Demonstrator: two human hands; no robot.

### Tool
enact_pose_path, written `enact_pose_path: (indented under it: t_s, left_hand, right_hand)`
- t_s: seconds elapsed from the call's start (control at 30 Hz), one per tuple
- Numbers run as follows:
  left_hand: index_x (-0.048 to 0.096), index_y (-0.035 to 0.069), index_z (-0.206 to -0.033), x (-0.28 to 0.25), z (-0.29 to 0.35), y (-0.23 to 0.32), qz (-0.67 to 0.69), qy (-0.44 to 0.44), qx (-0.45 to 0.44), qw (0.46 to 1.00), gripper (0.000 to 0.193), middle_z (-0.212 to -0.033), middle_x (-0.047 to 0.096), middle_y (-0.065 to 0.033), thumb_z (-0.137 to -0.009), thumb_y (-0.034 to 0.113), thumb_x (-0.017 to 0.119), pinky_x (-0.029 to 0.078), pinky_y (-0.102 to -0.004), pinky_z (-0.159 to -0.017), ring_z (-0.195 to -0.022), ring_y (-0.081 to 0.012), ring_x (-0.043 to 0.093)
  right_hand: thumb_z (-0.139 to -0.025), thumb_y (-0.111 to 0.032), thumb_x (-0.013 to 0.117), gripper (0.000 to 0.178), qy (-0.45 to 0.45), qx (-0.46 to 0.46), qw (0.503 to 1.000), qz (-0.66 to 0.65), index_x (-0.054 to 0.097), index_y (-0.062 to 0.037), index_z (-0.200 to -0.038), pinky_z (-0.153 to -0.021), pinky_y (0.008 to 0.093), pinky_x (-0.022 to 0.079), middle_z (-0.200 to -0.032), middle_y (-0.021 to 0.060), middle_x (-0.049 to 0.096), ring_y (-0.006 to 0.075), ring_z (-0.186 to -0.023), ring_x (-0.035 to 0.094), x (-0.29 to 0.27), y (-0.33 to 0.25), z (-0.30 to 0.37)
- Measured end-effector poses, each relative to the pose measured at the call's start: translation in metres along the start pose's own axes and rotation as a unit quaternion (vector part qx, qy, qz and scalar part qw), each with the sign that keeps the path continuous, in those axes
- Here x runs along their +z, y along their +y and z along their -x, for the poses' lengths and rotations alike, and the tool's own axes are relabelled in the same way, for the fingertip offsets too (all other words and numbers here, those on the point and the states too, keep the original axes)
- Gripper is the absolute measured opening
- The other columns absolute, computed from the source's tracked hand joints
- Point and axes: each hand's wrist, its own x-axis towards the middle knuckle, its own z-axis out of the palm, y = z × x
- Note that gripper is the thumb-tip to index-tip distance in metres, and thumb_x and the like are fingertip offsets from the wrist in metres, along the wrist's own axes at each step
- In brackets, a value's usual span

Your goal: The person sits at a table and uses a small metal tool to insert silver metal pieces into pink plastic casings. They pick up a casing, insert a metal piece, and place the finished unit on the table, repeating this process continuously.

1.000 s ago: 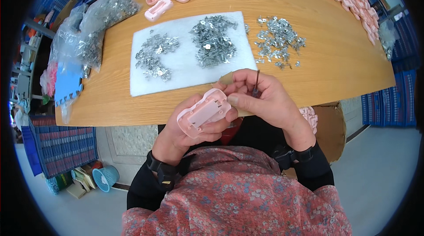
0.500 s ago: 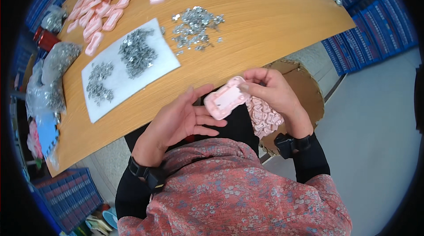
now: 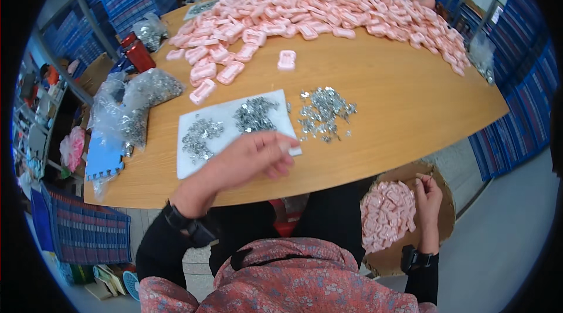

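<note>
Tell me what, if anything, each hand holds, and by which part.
Nothing shows in the left hand; whether the right hand holds anything cannot be told.

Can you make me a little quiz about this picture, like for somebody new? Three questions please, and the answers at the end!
1. True or false: the person's right grip is by the open brown cardboard box that holds pink plastic shells.

2. The left grip overlaps the flat white foam sheet in the picture. How many piles of small shiny silver metal pieces lie on that sheet?
A) one
B) two
C) four

3. Fill in: another silver pile lies directly on the brown wooden table, to the ____ of the sheet.

Key: 1. True. 2. B. 3. right.
</note>
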Motion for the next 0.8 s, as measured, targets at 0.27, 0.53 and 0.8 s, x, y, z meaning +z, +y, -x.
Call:
enact_pose_path:
  t_s: [0.27,0.53,0.8]
  left_hand:
    - [0.061,0.002,-0.126,-0.169,-0.112,-0.041,-0.512,0.407,-0.009,0.756,0.047,-0.111,0.069,-0.0170,-0.092,0.034,0.062,0.052,-0.0428,-0.091,-0.100,-0.0358,0.065]
    - [0.055,0.007,-0.135,-0.196,-0.154,-0.040,-0.570,0.368,-0.091,0.729,0.062,-0.115,0.067,-0.0219,-0.084,0.040,0.068,0.050,-0.0436,-0.094,-0.105,-0.0383,0.064]
    - [0.056,0.001,-0.121,-0.177,-0.122,-0.004,0.147,0.262,-0.047,0.953,0.044,-0.092,0.067,-0.0149,-0.095,0.035,0.045,0.056,-0.0391,-0.067,-0.079,-0.0264,0.068]
  right_hand:
    - [-0.084,0.000,0.068,0.008,-0.077,-0.298,0.950,0.055,0.067,0.0019,-0.092,-0.062,0.0307,0.050,-0.080,0.0142,0.065,0.0221,-0.067,0.063,0.104,-0.126,-0.022]
    - [-0.088,-0.001,0.066,0.006,-0.069,-0.206,0.976,-0.010,0.064,0.0024,-0.092,-0.061,0.0286,0.050,-0.078,0.0126,0.064,0.0179,-0.066,0.061,0.144,-0.092,-0.057]
    - [-0.089,-0.003,0.066,0.008,-0.069,-0.216,0.974,0.008,0.065,0.0018,-0.094,-0.061,0.0287,0.049,-0.078,0.0119,0.065,0.0185,-0.066,0.061,0.150,-0.090,-0.051]
